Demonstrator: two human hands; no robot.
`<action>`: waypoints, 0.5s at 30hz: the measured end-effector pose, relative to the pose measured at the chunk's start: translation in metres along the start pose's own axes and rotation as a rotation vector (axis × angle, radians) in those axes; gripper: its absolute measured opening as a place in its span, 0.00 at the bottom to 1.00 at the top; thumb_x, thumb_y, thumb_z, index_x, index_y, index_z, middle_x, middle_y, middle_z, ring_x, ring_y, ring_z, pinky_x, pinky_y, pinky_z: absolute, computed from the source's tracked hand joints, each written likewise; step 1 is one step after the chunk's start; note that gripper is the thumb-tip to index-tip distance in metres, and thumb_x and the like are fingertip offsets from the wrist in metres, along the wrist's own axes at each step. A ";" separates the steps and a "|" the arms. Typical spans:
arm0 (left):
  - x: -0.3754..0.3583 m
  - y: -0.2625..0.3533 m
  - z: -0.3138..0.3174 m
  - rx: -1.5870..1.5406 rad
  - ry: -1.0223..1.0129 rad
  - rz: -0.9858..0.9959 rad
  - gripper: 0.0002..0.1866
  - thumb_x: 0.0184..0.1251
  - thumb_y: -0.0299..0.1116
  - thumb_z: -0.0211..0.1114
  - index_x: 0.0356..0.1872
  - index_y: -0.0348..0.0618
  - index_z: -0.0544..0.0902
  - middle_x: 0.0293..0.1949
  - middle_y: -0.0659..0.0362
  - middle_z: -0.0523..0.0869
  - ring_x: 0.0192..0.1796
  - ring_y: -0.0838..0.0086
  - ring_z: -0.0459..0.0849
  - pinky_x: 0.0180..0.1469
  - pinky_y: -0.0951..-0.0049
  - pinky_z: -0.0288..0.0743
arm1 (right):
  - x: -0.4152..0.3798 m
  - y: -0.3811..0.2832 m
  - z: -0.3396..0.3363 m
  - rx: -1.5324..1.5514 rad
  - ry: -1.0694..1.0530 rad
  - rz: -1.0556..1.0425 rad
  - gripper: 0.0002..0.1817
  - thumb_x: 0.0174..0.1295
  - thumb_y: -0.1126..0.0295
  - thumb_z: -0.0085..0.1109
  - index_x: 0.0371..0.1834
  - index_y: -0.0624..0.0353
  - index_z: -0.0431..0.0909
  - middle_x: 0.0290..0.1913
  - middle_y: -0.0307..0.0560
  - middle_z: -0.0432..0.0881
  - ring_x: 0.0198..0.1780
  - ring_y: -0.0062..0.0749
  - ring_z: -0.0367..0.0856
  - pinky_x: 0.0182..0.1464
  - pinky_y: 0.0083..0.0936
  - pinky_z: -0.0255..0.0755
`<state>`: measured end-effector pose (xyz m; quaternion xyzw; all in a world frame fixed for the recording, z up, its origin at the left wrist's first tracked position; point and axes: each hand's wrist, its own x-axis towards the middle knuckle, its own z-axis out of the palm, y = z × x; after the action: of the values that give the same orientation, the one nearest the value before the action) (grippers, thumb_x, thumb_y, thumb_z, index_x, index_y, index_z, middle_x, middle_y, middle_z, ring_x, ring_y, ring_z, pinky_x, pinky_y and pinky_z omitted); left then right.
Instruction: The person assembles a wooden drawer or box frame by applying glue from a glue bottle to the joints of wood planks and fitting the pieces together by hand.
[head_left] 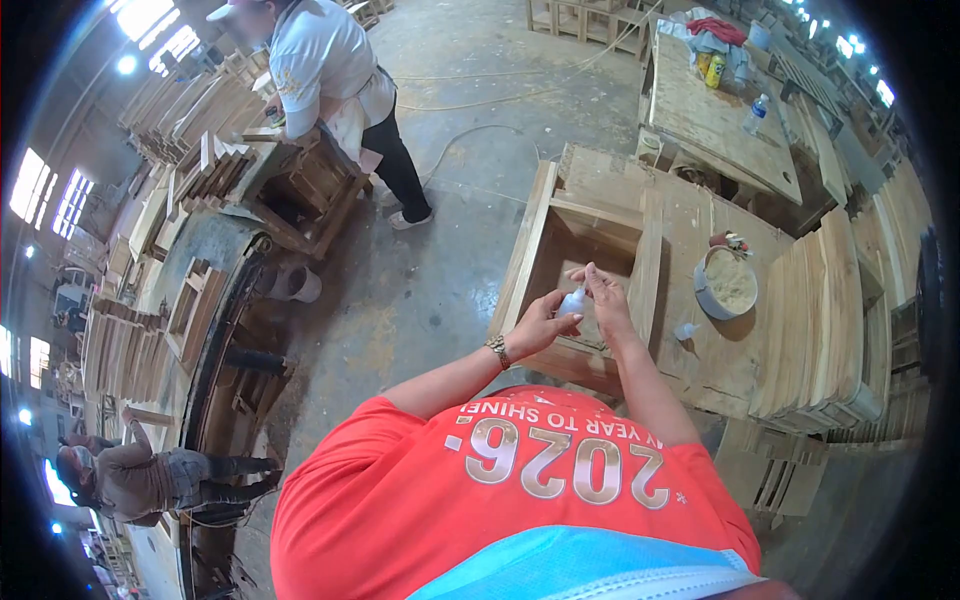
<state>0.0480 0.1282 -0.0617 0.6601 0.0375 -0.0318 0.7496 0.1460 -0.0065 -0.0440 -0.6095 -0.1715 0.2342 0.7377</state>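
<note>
My left hand (540,328), with a watch on its wrist, is closed around a small white squeeze bottle (572,301). My right hand (607,303) has its fingers pinched together at the bottle's narrow top; whatever they grip is too small to make out. Both hands are above an open wooden frame (650,235) like a cabinet or drawer box. To the right of my right hand, a small translucent bottle (686,331) lies on the wooden worktable (705,372). Near it stands a round white tub (703,292) holding sawdust-like material.
Stacked wooden panels (815,320) stand at the right. Farther back, another table (700,120) carries a water bottle (756,113), yellow bottles (714,70) and cloths. A co-worker (325,75) leans over wooden pieces at upper left; another person (150,470) stands lower left. Hoses cross the floor.
</note>
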 end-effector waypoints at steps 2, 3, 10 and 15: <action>-0.003 0.002 0.001 -0.009 -0.046 0.008 0.19 0.72 0.32 0.66 0.57 0.32 0.74 0.44 0.53 0.86 0.42 0.70 0.90 0.44 0.72 0.85 | -0.002 0.000 -0.004 -0.022 -0.010 -0.013 0.23 0.76 0.49 0.52 0.34 0.54 0.84 0.42 0.36 0.85 0.41 0.18 0.70 0.45 0.19 0.62; -0.004 0.004 0.002 -0.011 -0.048 0.006 0.19 0.72 0.32 0.66 0.57 0.32 0.74 0.44 0.53 0.86 0.42 0.70 0.90 0.44 0.72 0.85 | -0.003 -0.002 -0.003 -0.022 -0.006 -0.011 0.23 0.76 0.49 0.52 0.34 0.54 0.84 0.42 0.36 0.85 0.41 0.18 0.70 0.45 0.19 0.62; 0.000 0.019 0.003 -0.324 -0.247 -0.110 0.19 0.73 0.34 0.64 0.60 0.37 0.74 0.48 0.54 0.85 0.47 0.68 0.87 0.53 0.67 0.82 | 0.002 -0.013 -0.010 0.146 -0.024 -0.143 0.23 0.78 0.51 0.48 0.34 0.59 0.80 0.44 0.43 0.83 0.49 0.28 0.77 0.58 0.28 0.68; -0.003 0.017 0.008 -0.342 -0.341 -0.099 0.22 0.73 0.36 0.65 0.62 0.38 0.72 0.52 0.51 0.85 0.50 0.66 0.88 0.54 0.68 0.82 | -0.004 -0.061 -0.033 -0.066 0.033 -0.220 0.27 0.77 0.47 0.47 0.44 0.60 0.86 0.46 0.41 0.86 0.52 0.26 0.80 0.59 0.26 0.68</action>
<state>0.0465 0.1226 -0.0432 0.5062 -0.0525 -0.1727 0.8434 0.1694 -0.0447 0.0096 -0.6147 -0.2326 0.1359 0.7414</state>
